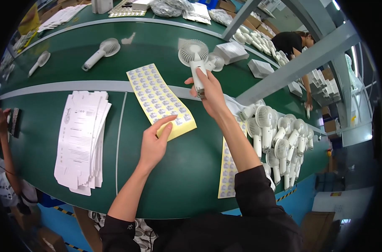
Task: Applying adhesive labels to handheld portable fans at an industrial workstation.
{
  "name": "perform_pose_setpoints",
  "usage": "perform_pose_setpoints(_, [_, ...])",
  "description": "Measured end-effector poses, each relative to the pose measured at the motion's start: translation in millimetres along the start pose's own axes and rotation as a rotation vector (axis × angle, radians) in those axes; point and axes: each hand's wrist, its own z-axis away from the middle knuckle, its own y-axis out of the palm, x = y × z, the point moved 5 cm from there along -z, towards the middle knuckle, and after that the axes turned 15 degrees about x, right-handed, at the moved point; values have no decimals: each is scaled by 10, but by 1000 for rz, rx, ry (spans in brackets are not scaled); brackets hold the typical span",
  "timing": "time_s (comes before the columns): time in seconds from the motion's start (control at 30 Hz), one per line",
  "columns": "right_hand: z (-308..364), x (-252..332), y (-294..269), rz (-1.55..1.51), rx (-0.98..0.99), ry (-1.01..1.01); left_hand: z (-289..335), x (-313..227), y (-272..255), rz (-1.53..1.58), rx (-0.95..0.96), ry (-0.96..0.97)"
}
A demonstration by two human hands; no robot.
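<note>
My right hand [212,94] is wrapped round the handle of a white handheld fan [194,52], lifted over the belt with its round grille pointing away from me. My left hand [154,143] is at the near end of a yellow-backed sheet of labels [155,92], index finger and thumb close together over its edge. The remaining fingers of that hand are mostly hidden. The label sheet lies across the grey rail, and its near end curves. Behind the held fan, another white fan [216,62] lies on the belt, partly covered.
Flat white cartons [79,138] are stacked at left. A pile of fans [279,138] and a second label sheet [228,168] lie at right. Two fans [102,52] [40,63] rest on the green belt. A grey post [300,63] slants across. Co-workers [289,44] [6,168] are at both sides.
</note>
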Motion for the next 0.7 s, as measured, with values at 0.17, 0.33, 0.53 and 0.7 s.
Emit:
perform_pose_setpoints(0.17, [685, -57, -61, -248, -98, -12, 20, -27, 54, -34, 42, -13])
perform_pose_setpoints(0.33, [1094, -216, -110, -401, -97, -30, 40, 7, 142, -45, 81, -135])
perform_pose_setpoints(0.53, [1470, -424, -135, -434, -118, -6, 24, 23, 165, -106, 100, -84])
perform_pose_setpoints(0.7, [1577, -511, -47, -432, -115, 38, 38, 45, 160, -99, 116, -131])
